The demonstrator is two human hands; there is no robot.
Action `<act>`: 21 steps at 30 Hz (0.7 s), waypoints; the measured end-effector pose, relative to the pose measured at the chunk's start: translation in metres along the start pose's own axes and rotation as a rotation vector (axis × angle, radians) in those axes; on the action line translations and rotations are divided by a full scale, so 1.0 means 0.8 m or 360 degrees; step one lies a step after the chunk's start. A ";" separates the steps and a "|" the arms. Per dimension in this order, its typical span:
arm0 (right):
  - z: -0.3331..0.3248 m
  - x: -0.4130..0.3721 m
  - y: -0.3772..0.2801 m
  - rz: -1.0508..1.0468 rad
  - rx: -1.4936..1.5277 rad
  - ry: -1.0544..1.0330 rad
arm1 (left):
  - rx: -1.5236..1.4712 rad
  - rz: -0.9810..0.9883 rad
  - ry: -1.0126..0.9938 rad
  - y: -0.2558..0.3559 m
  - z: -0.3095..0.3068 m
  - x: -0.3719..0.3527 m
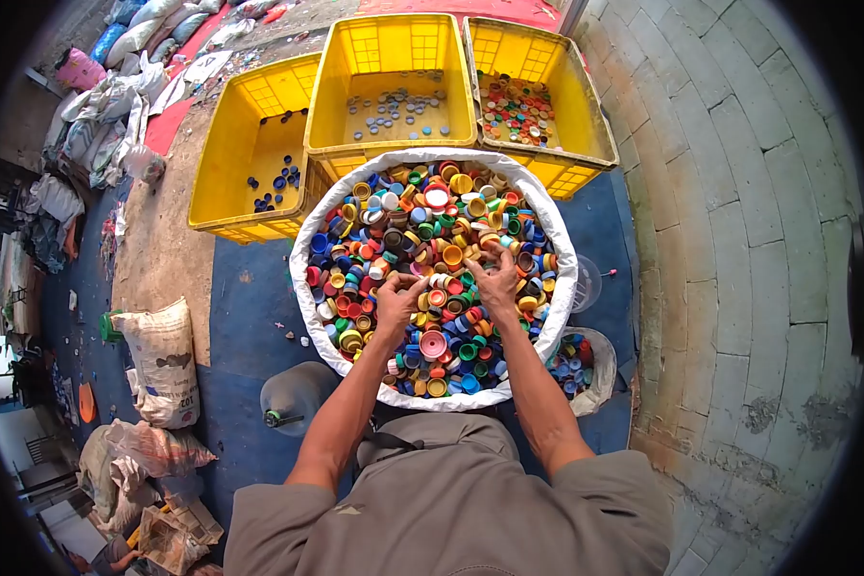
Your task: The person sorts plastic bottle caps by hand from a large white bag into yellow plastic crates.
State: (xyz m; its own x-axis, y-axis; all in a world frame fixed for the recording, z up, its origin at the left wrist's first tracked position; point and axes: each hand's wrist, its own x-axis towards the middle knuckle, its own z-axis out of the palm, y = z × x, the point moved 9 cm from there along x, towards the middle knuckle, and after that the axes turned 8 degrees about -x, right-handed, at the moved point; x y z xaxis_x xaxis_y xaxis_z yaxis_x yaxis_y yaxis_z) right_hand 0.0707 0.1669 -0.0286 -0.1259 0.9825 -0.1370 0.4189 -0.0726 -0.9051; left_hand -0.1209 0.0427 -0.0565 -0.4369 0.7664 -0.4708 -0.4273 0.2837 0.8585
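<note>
A round white-rimmed sack (pixel 570 259) full of mixed coloured bottle caps (pixel 433 344) stands right before me. Over the middle of the caps, my left hand (pixel 399 300) has its thumb and fingers bent close together; whether a cap is between them is too small to tell. To its right, my right hand (pixel 494 281) is over the caps with curled fingers, near yellow and orange ones. What its fingertips hold, if anything, cannot be made out. The two hands are a short way apart.
Behind the sack stand three yellow crates: left (pixel 250 227) with dark blue caps, middle (pixel 394 149) with grey-blue caps, right (pixel 586 158) with red and orange caps. A smaller bag (pixel 600 379) of caps and a large bottle (pixel 298 396) flank the sack. A block wall (pixel 739 240) rises right.
</note>
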 end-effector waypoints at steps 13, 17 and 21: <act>-0.052 -0.118 0.039 0.0408 0.0917 -0.0162 | 0.1474 0.0857 0.0047 0.045 0.123 0.108; -0.061 -0.128 0.038 0.0440 0.0963 -0.0181 | 0.1523 0.0705 0.0050 0.039 0.131 0.116; -0.069 -0.128 0.046 0.0493 0.0990 -0.0184 | 0.1579 0.0760 0.0111 0.042 0.134 0.117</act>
State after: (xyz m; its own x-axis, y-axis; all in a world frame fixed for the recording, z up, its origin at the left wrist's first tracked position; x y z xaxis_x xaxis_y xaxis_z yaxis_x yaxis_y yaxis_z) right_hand 0.1487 0.0729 -0.0257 -0.1932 0.8788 -0.4363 -0.1367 -0.4645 -0.8750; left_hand -0.0910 0.1858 -0.0497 -0.4448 0.8951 -0.0307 0.6092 0.3275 0.7222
